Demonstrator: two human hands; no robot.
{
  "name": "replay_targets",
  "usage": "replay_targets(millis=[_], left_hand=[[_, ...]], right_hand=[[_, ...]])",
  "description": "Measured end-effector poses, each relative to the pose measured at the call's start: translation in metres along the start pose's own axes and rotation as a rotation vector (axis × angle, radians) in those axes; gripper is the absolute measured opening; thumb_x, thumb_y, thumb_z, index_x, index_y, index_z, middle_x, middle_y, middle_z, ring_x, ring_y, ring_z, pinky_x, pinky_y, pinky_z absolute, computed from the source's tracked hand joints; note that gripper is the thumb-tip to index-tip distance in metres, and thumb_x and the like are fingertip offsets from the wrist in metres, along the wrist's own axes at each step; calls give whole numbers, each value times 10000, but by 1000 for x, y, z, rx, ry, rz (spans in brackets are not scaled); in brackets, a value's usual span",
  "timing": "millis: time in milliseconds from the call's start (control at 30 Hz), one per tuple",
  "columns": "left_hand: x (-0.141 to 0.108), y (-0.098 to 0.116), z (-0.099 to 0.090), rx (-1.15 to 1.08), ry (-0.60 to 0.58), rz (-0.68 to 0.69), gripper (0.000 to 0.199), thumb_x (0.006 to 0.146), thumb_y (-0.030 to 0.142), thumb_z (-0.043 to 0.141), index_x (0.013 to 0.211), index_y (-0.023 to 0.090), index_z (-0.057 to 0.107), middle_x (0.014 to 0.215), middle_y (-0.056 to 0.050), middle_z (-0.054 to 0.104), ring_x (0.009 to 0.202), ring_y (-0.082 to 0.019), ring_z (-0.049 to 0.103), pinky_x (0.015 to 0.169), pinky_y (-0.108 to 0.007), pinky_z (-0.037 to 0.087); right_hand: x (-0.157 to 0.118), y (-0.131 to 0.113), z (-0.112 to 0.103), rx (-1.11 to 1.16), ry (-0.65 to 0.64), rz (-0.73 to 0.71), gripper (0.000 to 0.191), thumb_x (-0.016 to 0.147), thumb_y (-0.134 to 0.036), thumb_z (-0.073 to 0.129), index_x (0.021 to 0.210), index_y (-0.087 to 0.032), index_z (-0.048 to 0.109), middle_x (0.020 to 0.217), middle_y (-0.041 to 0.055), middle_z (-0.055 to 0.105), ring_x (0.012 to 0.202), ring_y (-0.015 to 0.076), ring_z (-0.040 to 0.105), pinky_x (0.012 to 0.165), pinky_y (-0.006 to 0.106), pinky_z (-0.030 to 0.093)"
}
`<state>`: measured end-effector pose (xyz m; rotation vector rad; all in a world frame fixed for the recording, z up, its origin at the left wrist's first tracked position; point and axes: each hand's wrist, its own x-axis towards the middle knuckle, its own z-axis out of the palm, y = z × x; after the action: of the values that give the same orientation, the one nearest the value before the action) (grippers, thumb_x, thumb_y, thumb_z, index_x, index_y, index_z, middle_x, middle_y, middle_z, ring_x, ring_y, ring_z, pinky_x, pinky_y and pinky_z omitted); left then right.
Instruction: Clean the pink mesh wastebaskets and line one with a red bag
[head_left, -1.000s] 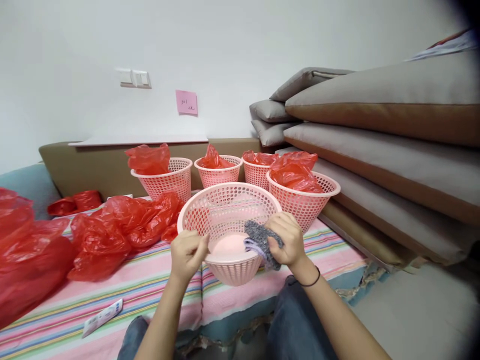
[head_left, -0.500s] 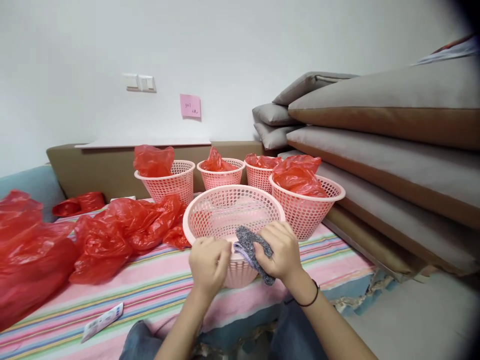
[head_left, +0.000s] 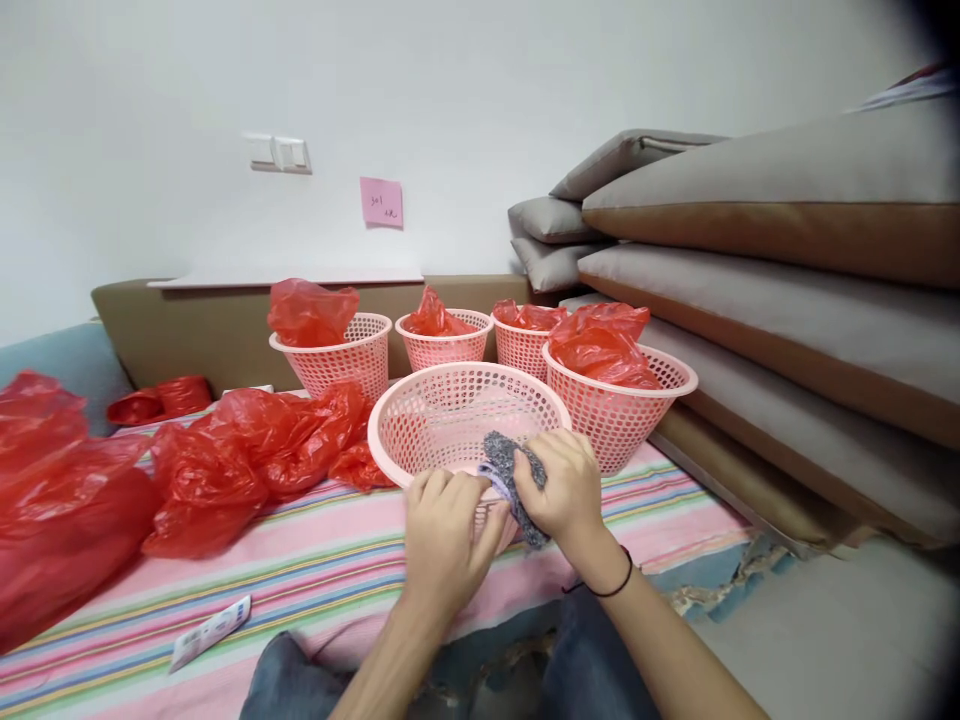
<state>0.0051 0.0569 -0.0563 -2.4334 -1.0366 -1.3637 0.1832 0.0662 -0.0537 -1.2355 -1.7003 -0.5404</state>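
Observation:
A pink perforated plastic basket (head_left: 390,425) stands in front of me, its inside facing up. My right hand (head_left: 566,490) is closed round a dark grey cloth (head_left: 517,470) with a pale purple edge, folded over the basket's near rim. My left hand (head_left: 450,540) grips the near rim just left of the cloth, fingers curled over it and thumb outside. Its fingertips are close to the cloth's edge; whether they touch it I cannot tell.
Behind stand several pink baskets (head_left: 480,350) holding red plastic bags (head_left: 600,345). More red bags (head_left: 202,490) lie left on the striped cloth (head_left: 315,600), with a small white packet (head_left: 211,632) near the front. Grey cushions (head_left: 750,230) are stacked at right.
My left hand has shifted right along the rim, nearer the cloth, its fingers less tightly fisted. My right hand and the cloth have moved slightly. The basket stays about in place.

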Motion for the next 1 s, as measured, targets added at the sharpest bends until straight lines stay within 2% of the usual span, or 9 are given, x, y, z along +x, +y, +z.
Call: replay_targets(millis=[100, 300, 367, 467, 533, 600, 700, 800, 1000], left_hand=[[1, -5, 1, 26, 10, -4, 344, 991, 250, 420, 695, 197, 586, 632, -5, 592, 644, -170, 505, 698, -344, 341], [10, -86, -27, -201, -61, -44, 511, 978, 280, 375, 482, 208, 476, 459, 17, 486, 494, -138, 468, 610, -330, 361], [12, -97, -33, -220, -83, -34, 512, 972, 295, 387, 474, 211, 472, 460, 14, 487, 496, -143, 467, 596, -326, 373], [11, -77, -27, -114, -27, -36, 432, 950, 288, 479, 525, 211, 484, 509, 13, 497, 571, -162, 478, 624, -326, 369], [8, -47, -15, 14, 9, 8, 332, 963, 255, 470, 648, 206, 562, 618, -6, 589, 675, -185, 529, 706, -344, 379], [5, -18, -3, 82, -40, 103, 237, 974, 302, 469, 849, 183, 632, 777, -43, 668, 768, -205, 576, 829, -377, 394], [3, -1, 5, 164, -15, 119, 339, 991, 404, 438, 804, 177, 605, 716, -52, 630, 704, -209, 561, 753, -360, 388], [3, -21, -2, 44, -21, 90, 469, 1016, 437, 334, 658, 208, 534, 594, -14, 567, 579, -173, 509, 638, -333, 356], [4, -79, -25, -222, -8, -14, 606, 1010, 453, 252, 495, 221, 472, 470, -4, 520, 491, -152, 491, 600, -339, 362]], right_hand=[[-2, -3, 0, 16, -1, -55, 285, 938, -290, 437, 673, -225, 522, 643, 43, 572, 708, 224, 494, 708, 377, 334], [10, 35, 4, 201, -22, -187, 303, 935, -306, 379, 704, -217, 554, 670, 56, 592, 715, 233, 530, 707, 381, 372], [14, 46, 7, 254, -37, -177, 314, 935, -304, 360, 702, -219, 551, 678, 55, 598, 719, 232, 539, 708, 379, 377], [16, 47, 9, 241, -18, -106, 328, 938, -290, 347, 668, -223, 519, 646, 45, 574, 687, 219, 519, 679, 366, 362], [14, 35, 9, 159, -12, -64, 320, 938, -282, 369, 651, -226, 499, 632, 40, 559, 679, 214, 502, 672, 365, 348], [10, 19, 7, 61, -25, -45, 305, 934, -286, 415, 645, -226, 493, 633, 38, 558, 689, 216, 494, 687, 372, 344], [4, 1, 4, 15, -46, -65, 298, 934, -305, 445, 654, -224, 510, 643, 43, 568, 707, 221, 497, 703, 380, 345], [1, 6, 5, 82, -11, -154, 335, 946, -355, 400, 667, -227, 533, 633, 51, 570, 689, 224, 495, 676, 382, 344], [13, 51, 13, 289, 27, -216, 483, 982, -461, 280, 695, -222, 587, 675, 60, 612, 706, 225, 559, 710, 394, 387]])
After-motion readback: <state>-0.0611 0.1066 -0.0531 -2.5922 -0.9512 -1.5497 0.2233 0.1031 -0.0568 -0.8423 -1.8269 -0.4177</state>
